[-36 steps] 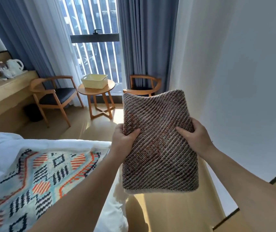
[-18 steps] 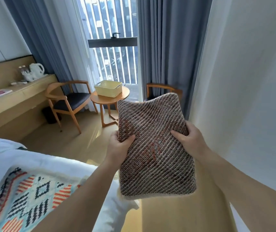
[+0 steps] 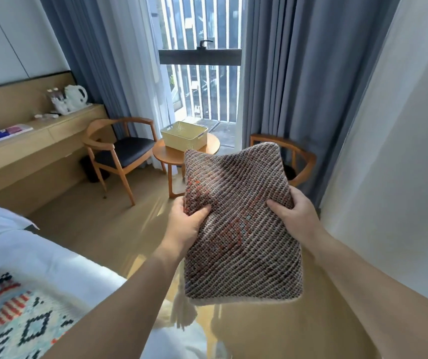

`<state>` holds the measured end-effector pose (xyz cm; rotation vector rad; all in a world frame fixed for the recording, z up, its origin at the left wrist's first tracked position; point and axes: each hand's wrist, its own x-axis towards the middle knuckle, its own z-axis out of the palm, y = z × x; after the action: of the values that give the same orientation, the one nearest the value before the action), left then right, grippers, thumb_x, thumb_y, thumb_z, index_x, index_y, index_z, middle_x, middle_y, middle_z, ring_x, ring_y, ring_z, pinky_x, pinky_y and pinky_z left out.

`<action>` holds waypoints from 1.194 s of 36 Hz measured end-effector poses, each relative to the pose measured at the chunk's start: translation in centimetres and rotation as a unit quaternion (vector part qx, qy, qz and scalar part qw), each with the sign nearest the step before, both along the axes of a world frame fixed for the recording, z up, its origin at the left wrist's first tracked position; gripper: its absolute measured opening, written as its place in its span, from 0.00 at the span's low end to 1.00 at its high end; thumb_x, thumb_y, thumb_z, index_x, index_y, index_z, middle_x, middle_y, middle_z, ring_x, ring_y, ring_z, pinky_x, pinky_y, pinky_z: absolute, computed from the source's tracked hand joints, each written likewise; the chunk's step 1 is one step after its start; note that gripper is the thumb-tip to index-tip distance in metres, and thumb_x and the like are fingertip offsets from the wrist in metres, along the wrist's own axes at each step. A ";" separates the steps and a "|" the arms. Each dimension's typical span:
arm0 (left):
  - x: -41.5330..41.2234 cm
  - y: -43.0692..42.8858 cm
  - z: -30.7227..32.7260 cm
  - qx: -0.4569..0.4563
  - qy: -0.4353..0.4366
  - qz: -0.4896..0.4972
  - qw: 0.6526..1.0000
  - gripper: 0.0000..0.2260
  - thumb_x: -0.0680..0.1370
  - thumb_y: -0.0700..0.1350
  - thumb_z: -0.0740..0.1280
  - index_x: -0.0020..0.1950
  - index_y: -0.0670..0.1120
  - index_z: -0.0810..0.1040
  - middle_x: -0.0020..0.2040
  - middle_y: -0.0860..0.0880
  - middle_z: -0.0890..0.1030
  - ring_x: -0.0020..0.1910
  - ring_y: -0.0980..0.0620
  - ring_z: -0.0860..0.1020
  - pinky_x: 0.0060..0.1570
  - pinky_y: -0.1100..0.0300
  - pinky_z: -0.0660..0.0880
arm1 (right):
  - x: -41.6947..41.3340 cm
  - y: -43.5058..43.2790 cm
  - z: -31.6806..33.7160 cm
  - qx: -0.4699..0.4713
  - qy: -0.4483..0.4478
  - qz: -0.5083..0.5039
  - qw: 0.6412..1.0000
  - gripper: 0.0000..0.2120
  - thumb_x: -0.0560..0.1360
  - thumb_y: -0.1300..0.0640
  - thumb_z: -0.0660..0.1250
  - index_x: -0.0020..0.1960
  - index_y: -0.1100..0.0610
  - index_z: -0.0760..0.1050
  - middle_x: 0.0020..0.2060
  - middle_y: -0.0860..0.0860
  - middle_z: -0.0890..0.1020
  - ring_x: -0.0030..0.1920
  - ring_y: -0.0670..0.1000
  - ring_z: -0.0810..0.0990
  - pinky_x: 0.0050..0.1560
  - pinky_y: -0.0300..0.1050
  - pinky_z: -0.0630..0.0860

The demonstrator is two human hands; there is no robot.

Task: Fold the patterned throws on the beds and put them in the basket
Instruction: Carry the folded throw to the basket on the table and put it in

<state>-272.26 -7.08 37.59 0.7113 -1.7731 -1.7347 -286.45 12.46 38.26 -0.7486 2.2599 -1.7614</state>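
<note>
Hotel-ish bedroom with blue curtains, wood floor, and a white bed where another patterned throw lies unfolded. Yellow basket sits on the round worktop by the window. Folded throw is up in the air, left hand and right hand fingers clamped on its side edges. Looks soft, floppy, light, so gripping both sides seems right.

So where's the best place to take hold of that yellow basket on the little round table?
Probably by its short ends. The yellow basket sits upright on the round table with its open top facing up, and a slot handle shows in its right end wall. Coming from above, a hand at each end under the rim looks best. Both hands, left hand and right hand, currently grip the folded throw.
</note>
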 end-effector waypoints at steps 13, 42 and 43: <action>-17.3 -15.0 -0.1 0.022 0.046 -0.021 0.998 0.13 0.75 0.36 0.71 0.53 0.48 0.71 0.49 0.52 0.80 0.45 0.60 0.80 0.41 0.67 0.77 | -17.4 -15.0 -0.4 0.009 0.003 -0.013 1.000 0.17 0.75 0.54 0.70 0.62 0.52 0.74 0.53 0.45 0.81 0.54 0.45 0.80 0.56 0.45 0.77; -45.8 -42.1 -0.9 -0.022 -0.035 0.095 0.995 0.16 0.75 0.45 0.72 0.59 0.48 0.71 0.52 0.55 0.79 0.51 0.57 0.78 0.53 0.58 0.72 | -49.7 -45.7 -1.4 0.021 -0.014 0.096 0.995 0.16 0.74 0.52 0.71 0.61 0.49 0.76 0.52 0.44 0.83 0.52 0.44 0.82 0.56 0.47 0.78; -46.8 -43.1 -0.8 -0.021 -0.034 0.098 0.994 0.15 0.76 0.45 0.72 0.59 0.49 0.70 0.51 0.56 0.79 0.50 0.59 0.77 0.52 0.59 0.71 | -50.9 -46.8 -1.3 0.023 -0.012 0.101 0.995 0.16 0.74 0.53 0.71 0.61 0.50 0.76 0.51 0.44 0.83 0.51 0.44 0.82 0.55 0.46 0.78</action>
<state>-319.06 -50.15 36.80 0.9034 -1.7177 -1.5553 -337.31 -34.37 36.94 -0.9067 2.1174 -1.6121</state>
